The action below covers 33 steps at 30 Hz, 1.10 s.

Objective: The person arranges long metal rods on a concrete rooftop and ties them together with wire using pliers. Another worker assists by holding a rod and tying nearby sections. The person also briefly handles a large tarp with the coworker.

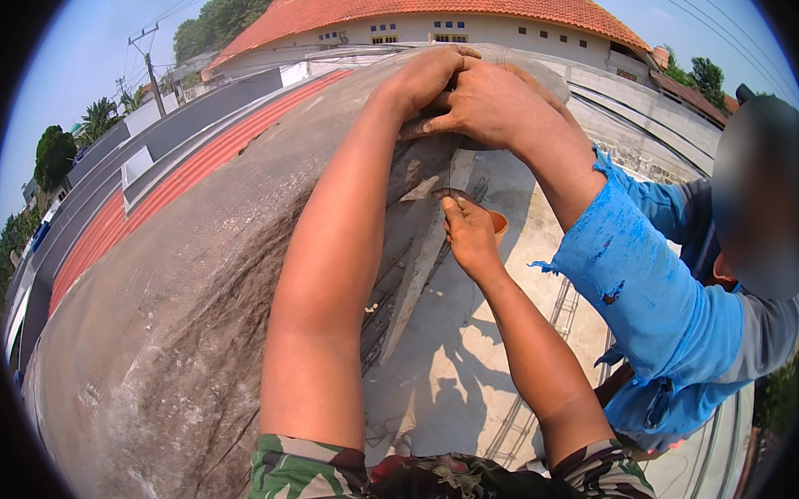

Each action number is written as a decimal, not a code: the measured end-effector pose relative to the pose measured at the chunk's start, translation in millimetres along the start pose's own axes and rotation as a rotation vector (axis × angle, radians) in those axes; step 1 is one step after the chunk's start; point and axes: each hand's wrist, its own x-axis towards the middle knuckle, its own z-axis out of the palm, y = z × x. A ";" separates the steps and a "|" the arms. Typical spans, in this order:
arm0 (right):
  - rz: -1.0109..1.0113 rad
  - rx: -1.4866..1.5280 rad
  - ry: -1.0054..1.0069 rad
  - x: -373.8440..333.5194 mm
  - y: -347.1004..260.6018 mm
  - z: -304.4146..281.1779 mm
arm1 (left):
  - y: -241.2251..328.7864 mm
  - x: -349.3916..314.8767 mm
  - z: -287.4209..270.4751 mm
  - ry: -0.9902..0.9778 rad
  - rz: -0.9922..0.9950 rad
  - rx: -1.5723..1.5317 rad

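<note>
My left hand (429,72) reaches up and curls over the top rim of a large curved grey concrete shell (196,285). A co-worker's hand (491,103), on an arm in a torn blue sleeve (641,275), presses on the same rim and touches my left hand. Lower down, my right hand (470,236) points upward with its fingers together, pinching a thin dark piece (451,194) at the underside of the rim. What that piece is cannot be made out. A small orange container (500,222) shows just behind my right hand.
A pale concrete roof slab (449,372) lies below, with steel reinforcing bars (514,414) on it. The co-worker stands close at the right. Red and grey sheet roofs (139,203) lie to the left, and a building with an orange tiled roof (442,2) stands beyond.
</note>
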 end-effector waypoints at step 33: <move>-1.106 -1.730 -0.686 125.6 -211.8 -36.4 | -32.7 8.6 -21.9 -0.067 -0.055 -0.365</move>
